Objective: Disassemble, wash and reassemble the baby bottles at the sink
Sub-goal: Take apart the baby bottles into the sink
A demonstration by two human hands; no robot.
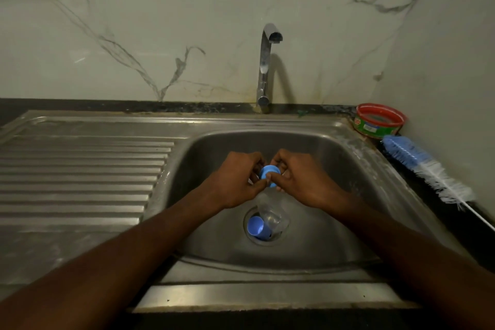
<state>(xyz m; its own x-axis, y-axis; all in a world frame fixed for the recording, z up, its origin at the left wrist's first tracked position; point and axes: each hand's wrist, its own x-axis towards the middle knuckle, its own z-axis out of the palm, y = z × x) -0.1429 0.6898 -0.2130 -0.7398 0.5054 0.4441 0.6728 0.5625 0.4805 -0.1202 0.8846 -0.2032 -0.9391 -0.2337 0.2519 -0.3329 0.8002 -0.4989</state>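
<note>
The basin lies right of the drainboard, the tap behind it at the wall. Both hands, left and right, meet over the basin, a ring between them. Nearer, a cap lies on the drain. At far right stands a tub, a brush just nearer

The round green tub with a red rim bore a label with red lettering, too blurred to read.
</note>
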